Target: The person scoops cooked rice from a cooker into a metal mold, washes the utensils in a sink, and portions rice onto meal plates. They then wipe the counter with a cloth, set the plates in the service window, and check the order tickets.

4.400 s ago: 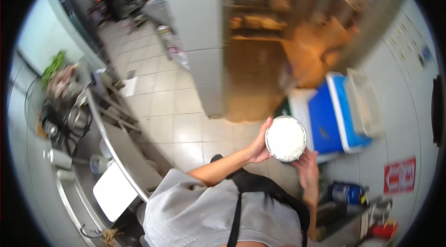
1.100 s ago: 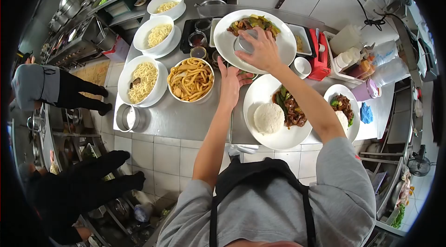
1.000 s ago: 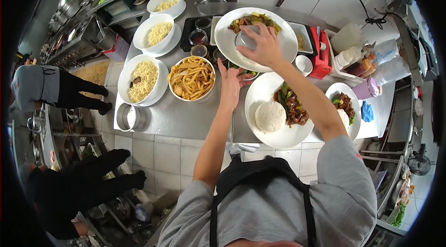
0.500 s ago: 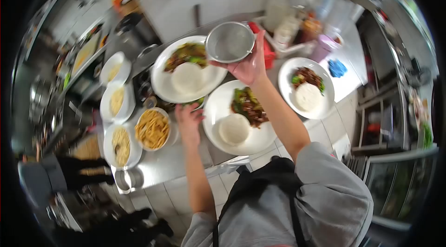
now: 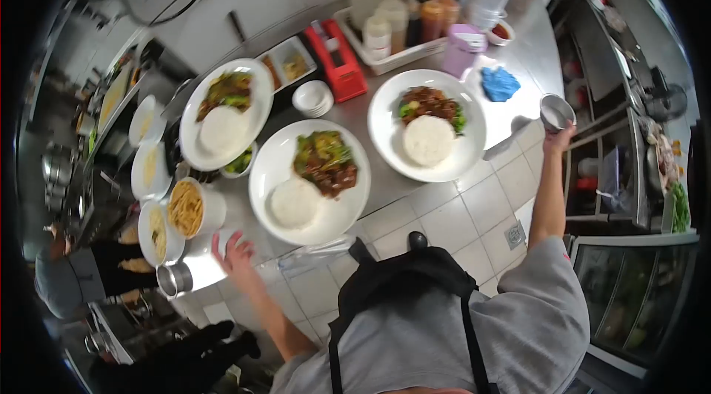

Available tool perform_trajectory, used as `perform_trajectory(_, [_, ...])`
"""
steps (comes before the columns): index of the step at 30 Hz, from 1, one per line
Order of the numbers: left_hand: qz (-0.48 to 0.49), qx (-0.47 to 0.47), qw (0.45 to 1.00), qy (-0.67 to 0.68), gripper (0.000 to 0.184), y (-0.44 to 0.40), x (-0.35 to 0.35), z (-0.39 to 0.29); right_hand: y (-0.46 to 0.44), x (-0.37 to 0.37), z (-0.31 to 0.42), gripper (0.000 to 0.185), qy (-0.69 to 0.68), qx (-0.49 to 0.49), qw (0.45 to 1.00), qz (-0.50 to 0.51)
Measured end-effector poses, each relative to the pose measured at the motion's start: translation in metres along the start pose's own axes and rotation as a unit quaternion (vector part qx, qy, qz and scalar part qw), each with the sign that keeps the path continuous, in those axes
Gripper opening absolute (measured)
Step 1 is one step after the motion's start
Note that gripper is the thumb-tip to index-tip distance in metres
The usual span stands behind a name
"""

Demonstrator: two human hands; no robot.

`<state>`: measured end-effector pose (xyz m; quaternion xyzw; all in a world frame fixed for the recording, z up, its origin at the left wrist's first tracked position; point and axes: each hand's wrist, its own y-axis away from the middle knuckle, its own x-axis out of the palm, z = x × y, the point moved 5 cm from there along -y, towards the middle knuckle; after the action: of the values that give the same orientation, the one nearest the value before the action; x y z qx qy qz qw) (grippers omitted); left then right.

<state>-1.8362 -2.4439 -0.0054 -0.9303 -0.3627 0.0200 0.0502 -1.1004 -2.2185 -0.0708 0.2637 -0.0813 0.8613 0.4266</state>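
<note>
Out to the far right, past the counter's edge, my right hand (image 5: 559, 138) is closed around a small round metal bowl (image 5: 557, 111), its mouth facing up. My left hand (image 5: 235, 255) is open above the front edge of the counter, fingers spread, holding nothing. Nearest to it are a white tub of yellow strips (image 5: 187, 207) and a plastic bag (image 5: 315, 257). Three white plates carry a rice mound beside dark meat and greens: a left plate (image 5: 256, 90), a middle plate (image 5: 268, 168) and a right plate (image 5: 386, 109).
White bowls (image 5: 151, 172) of pale food line the counter's left end, near a metal cup (image 5: 175, 280). Behind stand a red device (image 5: 337, 61), stacked small bowls (image 5: 312, 98), a bottle tray (image 5: 392, 62), a purple container (image 5: 464, 49) and a blue cloth (image 5: 500, 84). Another person (image 5: 74, 279) stands left.
My right hand has carried the metal bowl from above the back of the plates to the far right. My left hand has moved toward the counter's front edge. The view has shifted right.
</note>
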Motion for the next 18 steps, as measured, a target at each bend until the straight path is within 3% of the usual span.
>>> perform_trajectory(3, [-0.051, -0.041, 0.997, -0.034, 0.055, 0.038, 0.029, -0.036, -0.064, -0.085, -0.006, 0.044, -0.016, -0.118, 0.989, -0.087])
perform_trajectory(4, [-0.005, 0.042, 0.995, -0.092, 0.054, 0.054, 0.056, -0.055, -0.051, -0.094, 0.003, 0.045, -0.011, -0.065, 0.986, -0.155])
perform_trajectory(5, [0.047, 0.045, 0.998, -0.015, 0.043, 0.066, 0.082, -0.052, -0.034, -0.103, 0.01, 0.048, 0.047, -0.064, 0.973, -0.215])
perform_trajectory(6, [0.12, 0.024, 0.992, 0.01, 0.05, 0.078, 0.111, -0.051, -0.022, -0.116, 0.016, 0.051, 0.118, -0.025, 0.966, -0.23])
perform_trajectory(8, [0.273, 0.031, 0.961, 0.047, 0.044, 0.104, 0.178, -0.045, -0.009, -0.161, 0.013, 0.053, 0.187, 0.018, 0.947, -0.262])
perform_trajectory(10, [0.416, -0.052, 0.904, 0.087, 0.038, 0.126, 0.24, -0.019, -0.009, -0.229, -0.007, 0.052, 0.193, 0.122, 0.929, -0.291])
perform_trajectory(11, [0.473, -0.066, 0.877, 0.052, 0.034, 0.145, 0.27, -0.017, -0.005, -0.25, -0.011, 0.047, 0.139, 0.123, 0.937, -0.295])
perform_trajectory(12, [0.526, -0.074, 0.847, 0.017, 0.031, 0.161, 0.301, -0.017, -0.012, -0.29, -0.019, 0.055, 0.172, 0.19, 0.917, -0.305])
perform_trajectory(15, [0.624, -0.117, 0.772, 0.046, 0.027, 0.214, 0.382, -0.014, -0.061, -0.379, 0.024, 0.049, 0.109, 0.153, 0.924, -0.332])
perform_trajectory(18, [0.638, -0.098, 0.763, -0.021, 0.027, 0.257, 0.462, 0.0, -0.16, -0.458, 0.11, 0.043, 0.093, 0.032, 0.917, -0.387])
